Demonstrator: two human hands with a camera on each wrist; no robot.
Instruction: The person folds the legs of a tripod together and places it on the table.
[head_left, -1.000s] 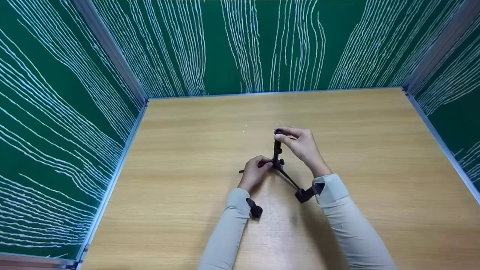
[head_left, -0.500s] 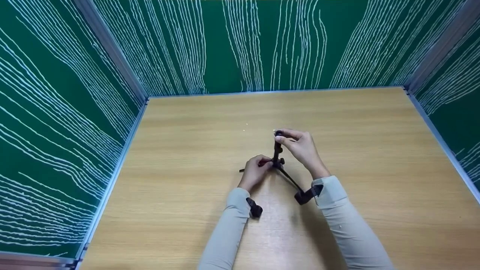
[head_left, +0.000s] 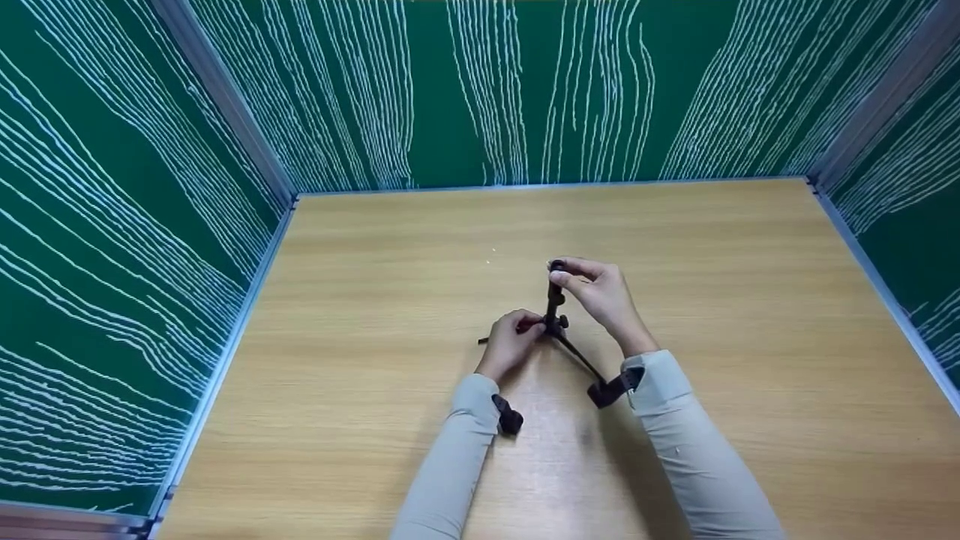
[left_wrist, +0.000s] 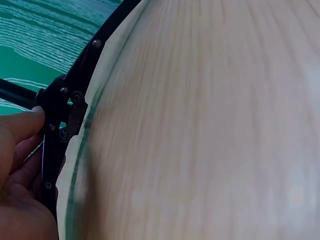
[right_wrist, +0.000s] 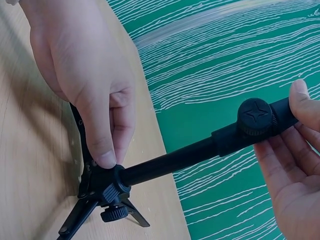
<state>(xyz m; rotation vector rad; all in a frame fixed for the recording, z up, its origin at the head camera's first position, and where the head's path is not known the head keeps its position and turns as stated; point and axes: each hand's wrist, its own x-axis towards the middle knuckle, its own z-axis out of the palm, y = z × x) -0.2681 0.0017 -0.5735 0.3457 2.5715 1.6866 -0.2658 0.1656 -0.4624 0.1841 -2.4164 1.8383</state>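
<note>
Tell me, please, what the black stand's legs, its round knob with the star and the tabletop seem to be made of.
Legs: probably metal, painted or coated black, with slight sheen; shiny rivets mark the joints.
Star knob: likely matte black plastic, judging by its moulded-looking star.
Tabletop: wood or wood-print laminate, unclear which; pale grain shows, and soft glare suggests a smooth finish.

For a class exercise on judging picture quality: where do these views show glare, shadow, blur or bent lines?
Head view: pale glare on the table between left sleeve and right sleeve, dark shadow beside the latter; left wrist view: table edge curved, wood grain soft, a washed-out patch at far right; right wrist view: black stand fairly sharp, star on its knob readable.
</note>
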